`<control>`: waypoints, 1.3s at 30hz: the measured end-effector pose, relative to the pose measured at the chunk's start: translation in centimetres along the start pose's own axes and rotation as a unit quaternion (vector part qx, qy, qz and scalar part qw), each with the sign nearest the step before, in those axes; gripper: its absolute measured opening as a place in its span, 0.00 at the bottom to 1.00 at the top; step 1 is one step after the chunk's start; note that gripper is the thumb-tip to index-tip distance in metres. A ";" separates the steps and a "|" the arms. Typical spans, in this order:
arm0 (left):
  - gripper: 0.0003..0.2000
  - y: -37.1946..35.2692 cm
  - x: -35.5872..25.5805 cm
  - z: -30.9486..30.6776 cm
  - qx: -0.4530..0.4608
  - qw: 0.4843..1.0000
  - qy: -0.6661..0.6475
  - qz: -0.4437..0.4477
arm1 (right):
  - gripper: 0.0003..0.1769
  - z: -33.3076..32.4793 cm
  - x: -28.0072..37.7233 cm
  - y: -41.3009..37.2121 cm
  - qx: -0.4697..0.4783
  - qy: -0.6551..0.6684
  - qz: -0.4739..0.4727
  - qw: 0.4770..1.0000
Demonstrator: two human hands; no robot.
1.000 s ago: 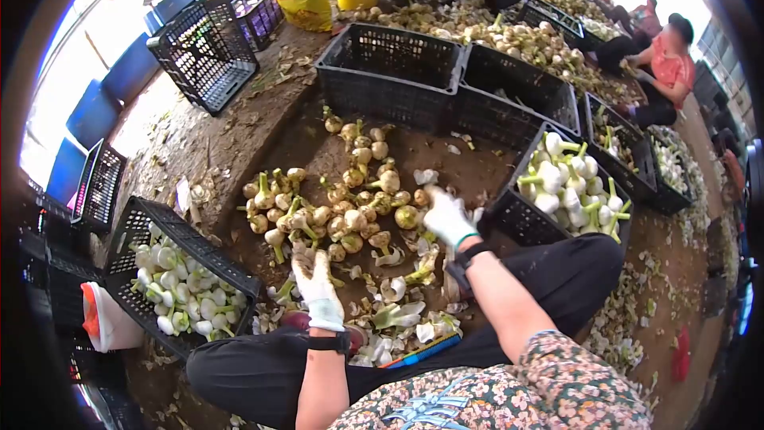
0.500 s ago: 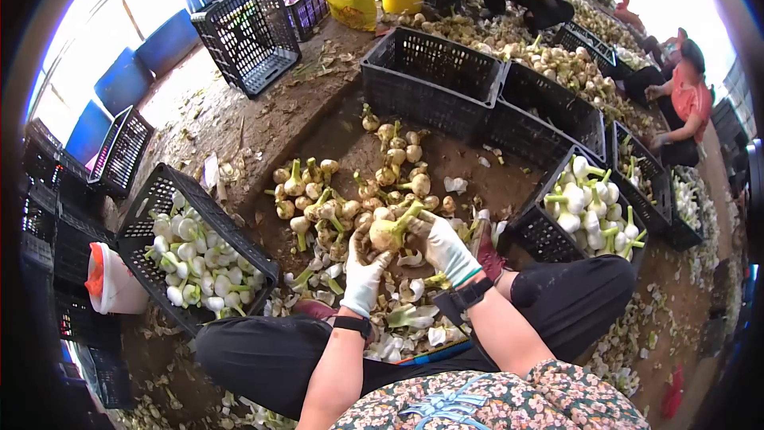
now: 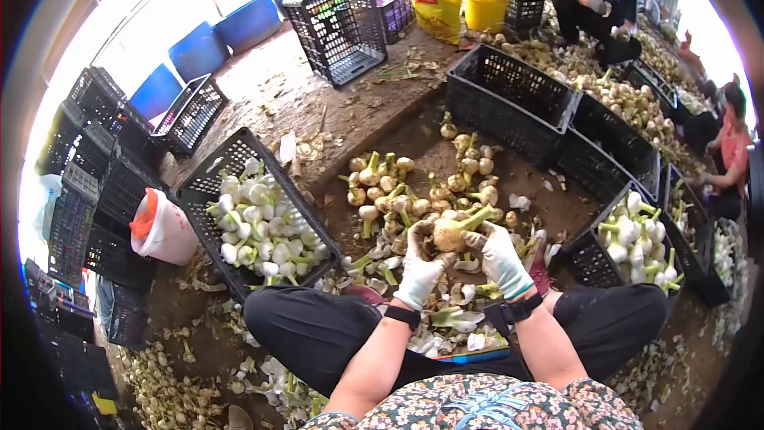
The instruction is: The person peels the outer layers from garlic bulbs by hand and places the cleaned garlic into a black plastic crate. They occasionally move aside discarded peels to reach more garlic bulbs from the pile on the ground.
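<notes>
A garlic bulb (image 3: 450,233) with a thick green stem and soiled outer skin is held up in front of me. My left hand (image 3: 420,271), in a white glove with dirty fingertips, is closed round the bulb's left side. On the stem side, my gloved right hand (image 3: 503,261) has its fingers closed on the bulb near the stem; its exact fingertip contact is partly hidden. Just beyond both hands, unpeeled garlic bulbs (image 3: 372,177) lie heaped on the soil. Stripped skins and leaves (image 3: 455,318) cover the ground between my legs.
Left of me, a black crate (image 3: 191,201) holds cleaned white garlic (image 3: 267,227). Another crate (image 3: 590,259) of white garlic stands at right. Black crates (image 3: 509,103) line the far side. A white bucket (image 3: 169,231) sits left. Two co-workers (image 3: 602,4) sit at upper right.
My view has swung left, so the scene sits further right and more crates show at left. Both hands still hold the garlic bulb, its stem now tilted more to the right.
</notes>
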State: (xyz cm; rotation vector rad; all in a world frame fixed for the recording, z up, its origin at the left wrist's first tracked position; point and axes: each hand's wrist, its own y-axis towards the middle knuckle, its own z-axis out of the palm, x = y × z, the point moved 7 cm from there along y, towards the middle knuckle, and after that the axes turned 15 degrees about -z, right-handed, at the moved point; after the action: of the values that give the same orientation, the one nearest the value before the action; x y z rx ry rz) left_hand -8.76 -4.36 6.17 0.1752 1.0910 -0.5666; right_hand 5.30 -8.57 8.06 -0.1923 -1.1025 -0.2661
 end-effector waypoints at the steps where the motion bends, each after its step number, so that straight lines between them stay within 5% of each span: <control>1: 0.37 -0.1 -0.2 0.1 0.004 1.000 -0.015 -0.007 | 0.20 0.0 0.3 -0.2 0.011 0.000 -0.001 1.000; 6: 0.34 -0.8 -1.4 1.4 0.051 0.995 -0.084 -0.033 | 0.18 -1.1 1.8 -0.2 0.047 -0.076 -0.021 0.996; 7: 0.32 -1.0 -1.3 1.4 0.038 0.986 -0.127 -0.099 | 0.18 -1.2 2.2 -0.1 0.041 -0.079 -0.023 0.996; 9: 0.32 -1.2 -1.9 2.1 0.047 0.970 -0.190 -0.146 | 0.18 0.2 4.7 -0.2 0.138 -0.159 -0.176 0.962; 11: 0.34 -1.1 -0.4 1.9 0.054 0.967 -0.174 -0.180 | 0.21 -1.2 3.2 -0.3 0.098 -0.188 -0.059 0.975; 13: 0.39 -1.3 -2.7 3.2 0.017 0.997 0.072 0.035 | 0.18 0.0 4.4 -0.8 0.061 -0.238 -0.151 0.958; 15: 0.40 -1.5 -2.7 3.3 0.015 1.000 0.017 0.011 | 0.16 0.1 4.2 -1.8 0.022 -0.180 -0.161 0.970; 17: 0.35 -1.3 -2.6 2.5 0.018 0.997 -0.031 -0.066 | 0.15 -1.5 1.4 -2.4 -0.031 -0.050 -0.002 0.998; 19: 0.32 -1.6 -2.4 1.6 0.059 0.985 0.006 -0.165 | 0.19 -1.2 2.7 -2.4 -0.006 -0.018 -0.058 0.998; 21: 0.36 -2.1 -1.2 1.9 0.056 0.955 -0.082 -0.280 | 0.19 -1.4 3.1 -3.0 -0.013 -0.002 -0.013 1.000; 22: 0.36 -1.7 -1.8 1.8 0.007 0.988 0.020 -0.156 | 0.19 -1.7 2.6 -3.2 -0.016 -0.002 -0.013 1.000; 24: 0.37 -2.0 -1.7 2.6 -0.025 0.989 0.140 0.042 | 0.18 -1.4 3.5 -3.0 0.047 -0.151 -0.162 0.974; 25: 0.33 -2.2 -2.0 2.8 -0.030 0.993 0.115 -0.004 | 0.10 -0.9 3.5 -3.6 0.057 -0.166 -0.077 0.981; 27: 0.36 -2.2 -1.7 2.8 0.027 0.994 0.022 -0.106 | 0.09 0.5 5.2 -3.7 0.069 -0.186 -0.040 0.979; 32: 0.37 -2.5 -3.0 4.0 0.130 0.970 -0.123 -0.166 | 0.16 0.6 6.3 -3.8 0.050 0.046 -0.003 0.998; 36: 0.38 -3.5 -4.5 4.3 0.178 0.970 -0.051 -0.158 | 0.16 -1.9 3.5 -2.5 -0.030 0.231 0.022 0.972; 38: 0.37 -3.7 -3.8 4.3 0.185 0.957 0.020 -0.222 | 0.12 -2.7 2.8 -2.7 -0.072 0.270 0.036 0.960; 39: 0.38 -3.9 -4.7 5.1 0.199 0.964 0.077 -0.159 | 0.12 -4.9 0.4 -1.5 -0.109 0.282 -0.003 0.953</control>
State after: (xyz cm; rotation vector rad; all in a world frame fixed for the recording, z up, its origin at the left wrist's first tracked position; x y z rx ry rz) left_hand -8.36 -8.12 13.16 0.4034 1.1536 -1.0772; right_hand 9.12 -11.45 6.28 -0.2878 -0.5041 -0.4196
